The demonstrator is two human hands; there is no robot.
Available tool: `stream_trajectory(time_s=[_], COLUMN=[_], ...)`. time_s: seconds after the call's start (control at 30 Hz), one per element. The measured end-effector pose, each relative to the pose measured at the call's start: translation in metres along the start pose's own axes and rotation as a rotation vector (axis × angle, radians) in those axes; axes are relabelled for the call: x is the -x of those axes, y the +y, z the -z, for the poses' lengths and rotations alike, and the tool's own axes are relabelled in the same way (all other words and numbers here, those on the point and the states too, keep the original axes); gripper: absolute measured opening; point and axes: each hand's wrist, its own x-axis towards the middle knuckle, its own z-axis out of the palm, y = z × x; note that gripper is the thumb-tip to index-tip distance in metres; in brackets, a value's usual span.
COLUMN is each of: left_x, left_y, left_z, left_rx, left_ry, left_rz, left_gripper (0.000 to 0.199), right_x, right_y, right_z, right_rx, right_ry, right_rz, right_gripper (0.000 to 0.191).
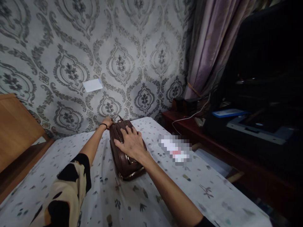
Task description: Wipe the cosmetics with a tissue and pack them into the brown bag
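A brown leather bag (115,151) with gold-toned zips lies on the white patterned bedsheet (104,195), a small loop handle at its far end. My left hand (108,122), a dark band on its wrist, grips the bag's far left corner; some of its fingers are hidden behind the leather. Across the top of the bag my right hand (133,143) rests flat with the fingers spread, covering part of the zip.
Beyond the bed stands a patterned wall with a white card (92,85) on it. A wooden board (19,129) rises at the left. On the right are a blurred-out item (175,149), a dark red desk (184,123), a white cable (191,117) and a purple curtain (210,41).
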Motion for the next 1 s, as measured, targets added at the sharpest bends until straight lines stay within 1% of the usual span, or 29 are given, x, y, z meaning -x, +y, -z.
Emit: stream_trajectory(time_s=[0.13,0.27,0.43,0.53,0.67,0.77,0.9,1.0], left_x=[-0.003,-0.001,0.006,0.011,0.018,0.020,0.022,0.021], left_y=[0.003,0.005,0.004,0.003,0.001,-0.001,-0.005,-0.008], left_z=[0.000,-0.003,-0.007,-0.011,-0.015,-0.016,-0.017,-0.018], left_rx=[-0.136,-0.210,-0.221,-0.200,-0.140,-0.077,0.031,0.127], left_ry=[-0.019,0.029,0.108,0.152,0.212,0.248,0.264,0.242], left_rz=[0.021,0.007,0.002,0.009,0.005,-0.003,-0.041,-0.071], left_gripper=[0.036,0.036,0.036,0.034,0.024,0.023,0.024,0.026], right_x=[-0.001,-0.001,0.000,0.000,0.000,-0.001,-0.001,-0.001], right_y=[0.000,0.000,0.001,0.001,0.001,0.001,0.000,0.000], right_z=[0.000,0.000,0.001,0.000,0.000,0.001,0.002,0.003], right_rx=[-0.003,-0.007,-0.012,-0.012,-0.003,-0.001,0.011,0.015], right_ry=[-0.006,-0.012,-0.014,-0.010,-0.001,-0.010,-0.017,-0.009], right_rz=[-0.003,0.000,0.007,0.012,0.016,0.009,0.003,0.003], right_gripper=[0.067,0.067,0.065,0.063,0.063,0.062,0.061,0.060])
